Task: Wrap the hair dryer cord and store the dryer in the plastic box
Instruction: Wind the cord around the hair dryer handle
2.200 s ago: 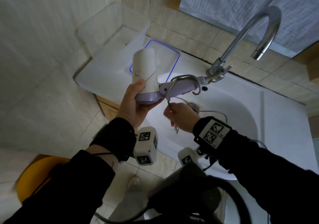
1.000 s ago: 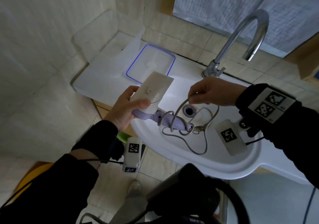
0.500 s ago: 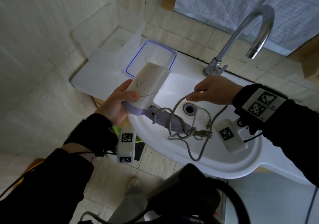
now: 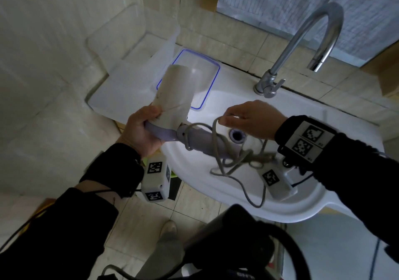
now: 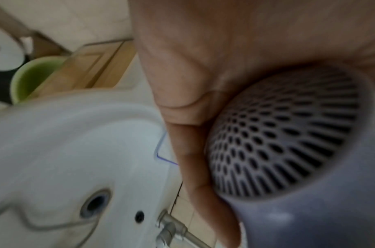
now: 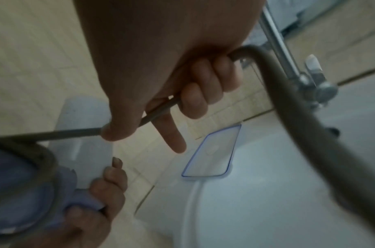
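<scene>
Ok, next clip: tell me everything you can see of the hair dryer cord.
The cord is a thin, grey, flexible cable. A few loose turns circle the dryer's purple handle. From there it rises to the right hand, which grips it between thumb and curled fingers, then drops in slack, tangled loops over the white sink. The tangle near the handle's end is blurred, and no plug can be made out. The left hand holds the hair dryer, not the cord.

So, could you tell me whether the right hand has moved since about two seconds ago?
Yes. The right hand, gripping the cord, has risen from below the drain toward the faucet.
</scene>
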Action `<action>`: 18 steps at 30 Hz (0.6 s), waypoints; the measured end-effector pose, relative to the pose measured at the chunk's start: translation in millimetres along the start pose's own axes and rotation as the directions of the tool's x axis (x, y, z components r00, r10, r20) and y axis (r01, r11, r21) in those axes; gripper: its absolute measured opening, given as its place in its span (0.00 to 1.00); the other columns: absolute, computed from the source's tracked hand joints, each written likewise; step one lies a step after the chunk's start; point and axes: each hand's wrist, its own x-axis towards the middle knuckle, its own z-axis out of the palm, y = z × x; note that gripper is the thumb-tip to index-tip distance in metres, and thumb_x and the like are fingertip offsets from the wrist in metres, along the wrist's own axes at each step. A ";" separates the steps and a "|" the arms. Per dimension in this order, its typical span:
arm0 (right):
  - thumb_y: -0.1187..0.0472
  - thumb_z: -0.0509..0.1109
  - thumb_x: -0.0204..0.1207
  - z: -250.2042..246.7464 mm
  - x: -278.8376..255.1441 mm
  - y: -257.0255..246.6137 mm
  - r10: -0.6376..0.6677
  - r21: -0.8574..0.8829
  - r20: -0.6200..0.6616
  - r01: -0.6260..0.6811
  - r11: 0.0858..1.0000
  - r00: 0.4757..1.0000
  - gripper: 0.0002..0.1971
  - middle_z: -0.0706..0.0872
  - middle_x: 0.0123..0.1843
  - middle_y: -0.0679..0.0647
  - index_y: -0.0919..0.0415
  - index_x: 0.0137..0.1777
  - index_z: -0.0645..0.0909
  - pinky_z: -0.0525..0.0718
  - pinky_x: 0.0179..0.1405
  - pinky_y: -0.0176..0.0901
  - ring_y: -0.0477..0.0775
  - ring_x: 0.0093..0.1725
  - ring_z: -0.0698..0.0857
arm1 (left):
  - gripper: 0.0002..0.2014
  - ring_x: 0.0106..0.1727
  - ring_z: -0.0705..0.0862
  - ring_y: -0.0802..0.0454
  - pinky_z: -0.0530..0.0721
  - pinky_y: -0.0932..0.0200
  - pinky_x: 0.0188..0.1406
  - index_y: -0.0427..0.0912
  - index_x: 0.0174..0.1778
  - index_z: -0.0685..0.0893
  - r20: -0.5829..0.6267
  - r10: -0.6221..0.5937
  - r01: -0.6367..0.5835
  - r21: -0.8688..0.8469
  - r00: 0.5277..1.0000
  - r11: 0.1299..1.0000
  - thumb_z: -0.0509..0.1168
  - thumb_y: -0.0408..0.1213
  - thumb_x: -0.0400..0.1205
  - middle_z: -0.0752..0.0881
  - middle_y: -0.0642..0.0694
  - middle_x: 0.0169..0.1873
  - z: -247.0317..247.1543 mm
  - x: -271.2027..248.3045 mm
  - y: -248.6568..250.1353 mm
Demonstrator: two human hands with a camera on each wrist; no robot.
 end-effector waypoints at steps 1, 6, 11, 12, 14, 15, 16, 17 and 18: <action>0.37 0.55 0.76 11.7 10.6 4.9 0.046 0.034 -0.016 -0.046 0.998 0.999 0.20 0.81 0.32 0.46 0.48 0.39 0.82 0.78 0.52 0.49 0.50 0.40 0.81 | 0.30 0.38 0.91 0.44 0.89 0.49 0.35 0.38 0.40 0.92 -0.015 -0.005 0.004 -0.057 1.000 0.998 0.83 0.46 0.42 0.92 0.40 0.36 1.5 0.5 -4.7; 0.61 0.57 0.83 49.2 14.2 22.1 0.242 0.346 -0.146 -0.180 0.921 0.959 0.19 0.71 0.30 0.34 0.39 0.35 0.59 0.72 0.38 0.14 0.30 0.32 0.71 | 0.38 0.45 0.91 0.43 0.89 0.45 0.45 0.37 0.52 0.86 -0.105 0.002 -0.025 -0.216 0.994 0.976 0.83 0.46 0.46 0.92 0.39 0.43 20.2 2.9 -19.7; 0.51 0.55 0.82 56.9 15.6 -8.0 0.122 0.428 -0.061 -0.085 0.900 0.991 0.18 0.80 0.34 0.45 0.62 0.50 0.82 0.79 0.47 0.44 0.51 0.39 0.77 | 0.51 0.59 0.84 0.36 0.85 0.41 0.56 0.29 0.74 0.66 -0.164 0.042 -0.081 -0.244 0.986 0.966 0.82 0.40 0.57 0.79 0.28 0.63 39.0 5.2 -28.9; 0.50 0.55 0.82 59.0 14.8 -12.6 0.124 0.395 -0.026 -0.104 0.913 0.992 0.20 0.78 0.38 0.52 0.65 0.54 0.81 0.78 0.51 0.52 0.55 0.42 0.76 | 0.51 0.63 0.80 0.34 0.83 0.38 0.61 0.29 0.77 0.62 -0.181 0.055 -0.094 -0.216 0.982 0.972 0.81 0.38 0.61 0.75 0.28 0.66 41.4 5.7 -30.2; 0.52 0.54 0.82 60.6 12.3 -17.5 0.128 0.332 0.015 -0.126 0.935 0.992 0.18 0.76 0.43 0.58 0.67 0.50 0.77 0.75 0.49 0.52 0.55 0.43 0.74 | 0.44 0.65 0.78 0.33 0.78 0.36 0.66 0.30 0.77 0.61 -0.216 0.061 -0.092 -0.136 0.975 0.986 0.74 0.36 0.67 0.74 0.29 0.65 41.4 6.4 -34.1; 0.53 0.54 0.83 58.8 8.6 -19.7 0.125 0.292 0.030 -0.128 0.948 0.992 0.16 0.75 0.43 0.59 0.67 0.45 0.73 0.72 0.45 0.48 0.56 0.43 0.74 | 0.40 0.63 0.79 0.34 0.77 0.36 0.66 0.31 0.76 0.64 -0.232 0.061 -0.085 -0.093 0.971 0.992 0.72 0.38 0.69 0.76 0.31 0.63 40.6 6.2 -35.7; 0.54 0.54 0.83 59.2 8.3 -19.3 0.123 0.254 0.038 -0.129 0.959 0.992 0.14 0.75 0.42 0.60 0.65 0.42 0.70 0.70 0.43 0.45 0.56 0.43 0.74 | 0.38 0.62 0.80 0.37 0.78 0.37 0.65 0.33 0.74 0.66 -0.241 0.067 -0.081 -0.047 0.968 0.996 0.71 0.40 0.69 0.78 0.33 0.61 40.1 5.7 -36.9; 0.55 0.54 0.83 58.6 6.7 -20.3 0.122 0.244 0.032 -0.126 0.962 0.992 0.14 0.76 0.41 0.61 0.64 0.41 0.69 0.69 0.43 0.44 0.57 0.42 0.74 | 0.37 0.60 0.82 0.38 0.80 0.40 0.62 0.35 0.72 0.68 -0.245 0.076 -0.079 -0.001 0.967 0.997 0.71 0.41 0.68 0.80 0.34 0.60 39.1 5.1 -37.4; 0.55 0.55 0.82 59.7 6.8 -18.5 0.134 0.249 0.037 -0.139 0.959 0.990 0.14 0.78 0.41 0.62 0.66 0.41 0.69 0.70 0.44 0.46 0.58 0.42 0.75 | 0.37 0.58 0.82 0.39 0.81 0.43 0.58 0.34 0.71 0.68 -0.246 0.089 -0.081 0.043 0.965 0.996 0.72 0.42 0.68 0.80 0.35 0.59 37.0 4.9 -37.8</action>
